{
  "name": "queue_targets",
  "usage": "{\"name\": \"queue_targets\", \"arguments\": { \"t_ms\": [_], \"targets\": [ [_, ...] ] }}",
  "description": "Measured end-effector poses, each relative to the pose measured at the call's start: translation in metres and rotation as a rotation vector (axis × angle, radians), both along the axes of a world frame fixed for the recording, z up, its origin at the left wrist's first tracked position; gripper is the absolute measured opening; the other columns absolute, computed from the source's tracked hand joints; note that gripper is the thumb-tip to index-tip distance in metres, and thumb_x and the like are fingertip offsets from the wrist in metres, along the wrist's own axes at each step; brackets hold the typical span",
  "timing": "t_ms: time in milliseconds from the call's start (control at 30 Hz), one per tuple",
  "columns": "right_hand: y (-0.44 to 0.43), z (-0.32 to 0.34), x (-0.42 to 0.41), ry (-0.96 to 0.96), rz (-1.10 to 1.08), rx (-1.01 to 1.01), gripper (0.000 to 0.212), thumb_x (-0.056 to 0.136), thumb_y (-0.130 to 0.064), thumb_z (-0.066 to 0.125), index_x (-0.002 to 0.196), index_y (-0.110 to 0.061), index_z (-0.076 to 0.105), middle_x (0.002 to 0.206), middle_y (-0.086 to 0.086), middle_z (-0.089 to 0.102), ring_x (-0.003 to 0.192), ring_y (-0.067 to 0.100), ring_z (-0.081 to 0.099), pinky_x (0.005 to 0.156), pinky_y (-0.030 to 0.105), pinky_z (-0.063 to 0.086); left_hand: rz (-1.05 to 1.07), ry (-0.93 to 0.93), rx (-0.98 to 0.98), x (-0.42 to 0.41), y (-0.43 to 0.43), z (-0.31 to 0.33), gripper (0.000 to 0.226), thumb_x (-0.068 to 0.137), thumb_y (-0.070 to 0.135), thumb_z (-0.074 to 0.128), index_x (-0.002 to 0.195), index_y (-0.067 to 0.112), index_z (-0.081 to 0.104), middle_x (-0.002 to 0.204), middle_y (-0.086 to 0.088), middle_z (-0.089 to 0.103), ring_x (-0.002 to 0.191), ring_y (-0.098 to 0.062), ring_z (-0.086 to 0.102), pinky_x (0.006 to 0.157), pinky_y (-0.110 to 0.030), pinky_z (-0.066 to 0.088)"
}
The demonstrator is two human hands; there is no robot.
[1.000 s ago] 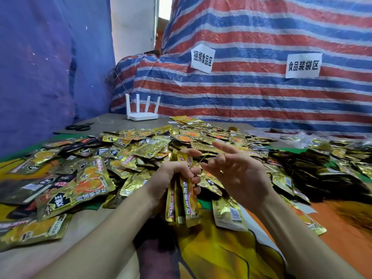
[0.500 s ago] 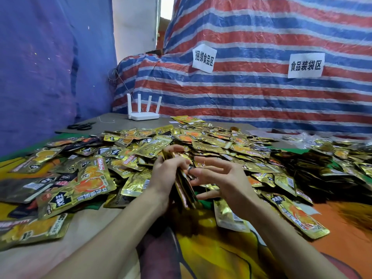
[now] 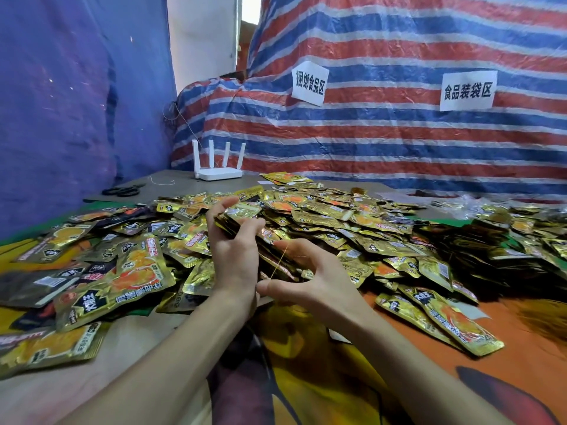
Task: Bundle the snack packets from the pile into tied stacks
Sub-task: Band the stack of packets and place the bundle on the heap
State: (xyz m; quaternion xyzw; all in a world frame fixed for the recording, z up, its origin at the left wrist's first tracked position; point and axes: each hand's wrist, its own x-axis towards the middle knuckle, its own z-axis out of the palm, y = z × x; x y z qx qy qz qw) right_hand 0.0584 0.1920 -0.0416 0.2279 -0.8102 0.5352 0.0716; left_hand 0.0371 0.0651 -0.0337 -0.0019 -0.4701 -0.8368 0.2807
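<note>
Left hand (image 3: 234, 256) is gripping a stack (image 3: 242, 214) of packets just above the near edge of the big pile (image 3: 337, 222), grip curling tight round it. Right hand (image 3: 316, 286) is sitting right beside it, grip narrow, pinching a thin yellow band (image 3: 279, 260) that's stretching between finger and thumb against the stack. Router (image 3: 217, 171) and scissors (image 3: 122, 190) are lying at the back of the worktop (image 3: 165, 185).
</note>
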Motion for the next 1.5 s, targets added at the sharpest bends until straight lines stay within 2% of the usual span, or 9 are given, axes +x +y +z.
{"name": "queue_targets", "arguments": {
  "t_ms": [133,267,467,833,1000,1200,1300,1400,1500],
  "targets": [
    [-0.001,-0.003,-0.002,-0.025,-0.032,-0.074,0.076,0.052,-0.047,0.089,0.121,-0.031,0.063,0.113,-0.016,0.066,0.097,-0.014,0.063,0.074,0.007,0.05,-0.18,-0.087,0.205,0.002,0.003,0.001,0.035,0.09,0.007,0.063,0.113,0.033,0.061,0.087,-0.008,0.064,0.066,-0.02,0.068,0.059,-0.035,0.058],
    [0.004,0.001,-0.002,-0.027,-0.08,-0.125,0.07,0.05,-0.046,0.088,0.114,-0.03,0.066,0.108,-0.014,0.067,0.091,-0.008,0.065,0.067,0.011,0.051,-0.335,-0.1,0.291,0.004,0.007,0.005,0.043,0.091,0.004,0.063,0.128,0.026,0.058,0.098,-0.014,0.06,0.087,-0.031,0.064,0.079,-0.045,0.057],
    [0.009,0.001,-0.003,-0.02,-0.09,-0.164,0.063,0.05,-0.04,0.086,0.106,-0.019,0.065,0.102,-0.004,0.069,0.09,0.003,0.067,0.076,0.019,0.052,-0.404,-0.072,0.327,0.008,0.009,0.004,0.041,0.087,-0.004,0.06,0.115,0.026,0.056,0.077,-0.006,0.061,0.063,-0.021,0.065,0.056,-0.034,0.059],
    [0.006,-0.004,-0.01,-0.018,-0.055,-0.153,0.072,0.039,-0.058,0.082,0.1,-0.025,0.062,0.095,-0.007,0.07,0.08,-0.001,0.066,0.065,0.015,0.048,-0.415,-0.117,0.379,0.004,0.007,0.003,0.03,0.088,-0.004,0.055,0.1,0.024,0.057,0.08,-0.012,0.056,0.069,-0.026,0.059,0.087,-0.049,0.052],
    [0.016,0.002,-0.011,-0.011,-0.016,0.085,0.068,0.046,-0.063,0.083,0.1,-0.032,0.058,0.101,-0.015,0.066,0.092,-0.006,0.062,0.071,0.014,0.047,-0.242,-0.07,0.119,0.004,0.01,-0.005,0.041,0.08,-0.005,0.064,0.102,0.03,0.064,0.082,-0.014,0.06,0.075,-0.028,0.061,0.075,-0.049,0.055],
    [0.028,0.007,-0.012,-0.05,0.088,0.085,0.06,0.058,-0.029,0.096,0.094,-0.02,0.049,0.091,-0.003,0.067,0.077,0.012,0.067,0.061,0.027,0.05,-0.265,0.059,-0.219,0.008,0.016,-0.01,0.021,0.074,0.034,0.077,0.093,0.036,0.067,0.08,0.001,0.066,0.079,-0.019,0.068,0.083,-0.051,0.057],
    [0.037,0.013,-0.008,-0.034,0.041,0.138,0.059,0.059,-0.029,0.098,0.092,-0.02,0.05,0.09,-0.011,0.06,0.077,-0.001,0.059,0.063,0.023,0.045,-0.274,0.09,-0.332,0.007,0.017,-0.011,0.024,0.076,0.038,0.079,0.096,0.035,0.067,0.084,0.003,0.07,0.079,-0.016,0.07,0.074,-0.04,0.062],
    [0.056,0.018,0.0,-0.056,-0.015,0.146,0.056,0.06,-0.031,0.098,0.091,-0.024,0.052,0.089,-0.007,0.06,0.07,-0.002,0.055,0.061,0.022,0.043,-0.357,0.048,-0.367,0.009,0.023,-0.007,0.041,0.07,0.048,0.083,0.106,0.038,0.066,0.1,-0.01,0.072,0.085,-0.021,0.073,0.071,-0.035,0.061],
    [0.083,0.032,0.011,-0.086,-0.1,0.14,0.056,0.055,-0.036,0.098,0.089,-0.024,0.055,0.086,-0.002,0.062,0.065,0.005,0.059,0.058,0.026,0.048,-0.419,-0.026,-0.498,0.011,0.04,0.001,0.081,0.063,0.067,0.085,0.132,0.043,0.049,0.117,-0.002,0.068,0.105,-0.02,0.07,0.095,-0.042,0.056]
  ]
}}
